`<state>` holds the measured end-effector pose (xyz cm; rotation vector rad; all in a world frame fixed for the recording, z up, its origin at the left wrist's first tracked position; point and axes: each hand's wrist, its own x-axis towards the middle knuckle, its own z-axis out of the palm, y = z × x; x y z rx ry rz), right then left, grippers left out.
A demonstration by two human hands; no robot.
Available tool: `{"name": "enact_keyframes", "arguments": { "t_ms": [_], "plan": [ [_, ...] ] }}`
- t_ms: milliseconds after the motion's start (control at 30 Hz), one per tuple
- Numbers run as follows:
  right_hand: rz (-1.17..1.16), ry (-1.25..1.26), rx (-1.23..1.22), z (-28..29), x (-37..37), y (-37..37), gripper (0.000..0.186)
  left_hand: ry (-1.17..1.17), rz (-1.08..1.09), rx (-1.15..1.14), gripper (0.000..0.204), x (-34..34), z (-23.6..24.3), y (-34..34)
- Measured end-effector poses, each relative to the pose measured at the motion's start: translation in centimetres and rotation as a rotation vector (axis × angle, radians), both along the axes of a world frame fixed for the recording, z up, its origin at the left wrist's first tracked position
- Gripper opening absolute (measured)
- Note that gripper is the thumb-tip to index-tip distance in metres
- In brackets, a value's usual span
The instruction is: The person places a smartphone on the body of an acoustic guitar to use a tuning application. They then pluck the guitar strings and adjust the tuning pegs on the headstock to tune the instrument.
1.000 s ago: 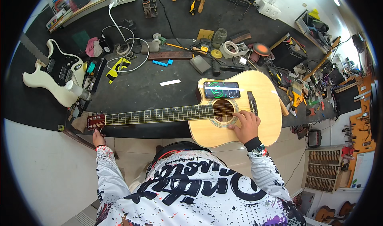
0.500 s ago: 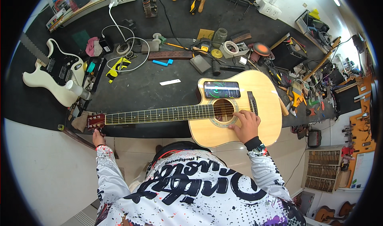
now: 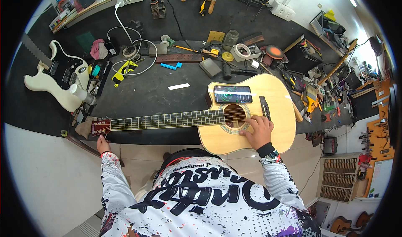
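Note:
A light-wood acoustic guitar [image 3: 268, 107] lies flat on the dark workbench [image 3: 142, 94], neck pointing left. My right hand [image 3: 258, 131] rests on the strings beside the sound hole, fingers spread over them. At the red headstock [image 3: 101, 126], my left hand [image 3: 102, 144] grips a tuning peg from below. A smartphone [image 3: 233, 94] with a lit green screen lies on the guitar's upper body.
A white electric guitar [image 3: 58, 76] lies at the bench's left end. Cables, a blue tool [image 3: 171, 65], tape rolls, a jar and several hand tools crowd the back of the bench. Shelves with guitars and parts stand at the right.

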<state>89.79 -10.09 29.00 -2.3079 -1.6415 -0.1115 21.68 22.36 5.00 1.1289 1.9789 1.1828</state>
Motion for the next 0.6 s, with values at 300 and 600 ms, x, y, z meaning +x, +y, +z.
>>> {"name": "enact_keyframes", "arguments": {
  "t_ms": [300,600],
  "plan": [
    [-0.029,-0.008,0.003,-0.2,-0.2,-0.7,0.056,0.06,-0.023,0.067,0.042,3.3,0.6,0.1],
    [-0.027,-0.018,-0.005,-0.1,-0.2,-0.6,0.057,0.085,-0.015,0.063,0.043,3.1,0.9,-0.2]
  ]
}}
